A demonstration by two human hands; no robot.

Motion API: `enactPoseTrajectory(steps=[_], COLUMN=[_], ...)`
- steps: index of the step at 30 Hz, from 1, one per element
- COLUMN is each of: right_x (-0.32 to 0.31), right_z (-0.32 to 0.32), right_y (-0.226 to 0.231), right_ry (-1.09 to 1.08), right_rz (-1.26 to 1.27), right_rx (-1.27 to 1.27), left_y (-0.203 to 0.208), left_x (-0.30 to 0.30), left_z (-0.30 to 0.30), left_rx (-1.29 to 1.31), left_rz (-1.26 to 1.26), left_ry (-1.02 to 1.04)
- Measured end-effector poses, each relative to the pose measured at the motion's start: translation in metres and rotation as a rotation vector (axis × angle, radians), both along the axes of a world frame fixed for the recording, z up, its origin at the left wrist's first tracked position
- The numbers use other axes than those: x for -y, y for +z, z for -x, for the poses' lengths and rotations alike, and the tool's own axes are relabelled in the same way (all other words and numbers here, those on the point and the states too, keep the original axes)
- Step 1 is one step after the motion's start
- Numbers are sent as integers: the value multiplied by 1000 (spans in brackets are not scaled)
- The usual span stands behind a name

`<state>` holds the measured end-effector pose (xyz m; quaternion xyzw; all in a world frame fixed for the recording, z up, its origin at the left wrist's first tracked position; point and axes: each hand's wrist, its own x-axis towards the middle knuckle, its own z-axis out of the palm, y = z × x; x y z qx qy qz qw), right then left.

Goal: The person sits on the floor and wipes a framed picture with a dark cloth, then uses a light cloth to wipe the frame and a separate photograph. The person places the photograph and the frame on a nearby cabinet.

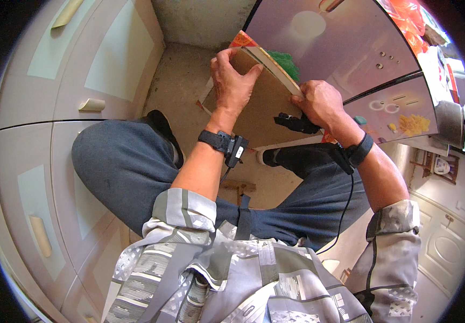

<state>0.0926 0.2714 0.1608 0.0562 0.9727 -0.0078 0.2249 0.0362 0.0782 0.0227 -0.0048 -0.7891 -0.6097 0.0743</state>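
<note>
Between my knees stands a brown cardboard piece (267, 110) with a pale folded edge and red-printed corners. It looks like part of a box, though its full shape is hidden. My left hand (233, 81) grips its far edge near the red corner, thumb on the pale strip and fingers curled over the other side. My right hand (321, 103) is closed around the right end of the same edge, its fingertips partly hidden. A small black object (296, 123) lies against the brown face just below my right hand. Black straps with small devices circle both wrists.
Pale cabinets (119, 54) with tan handles rise at my left. A glossy purple-grey cabinet or fridge front (340, 43) stands ahead on the right, with red plastic bags (407, 21) beside it. Something green (283, 63) shows behind the cardboard. A black cable (345, 215) hangs from my right wrist.
</note>
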Motion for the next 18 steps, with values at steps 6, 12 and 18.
enactPoseTrajectory(steps=[6,12,18], right_x=[0,2,7], right_z=[-4,-8,-8], right_y=[-1,-1,1], right_ry=[21,8,2], right_rz=[-7,-5,-20], right_rx=[-18,-18,-6], left_y=[-4,-14,-22], left_x=[10,20,17], left_z=[10,25,26], left_rx=[62,224,191], left_rz=[-25,-98,-161], left_ry=[-67,-176,-158])
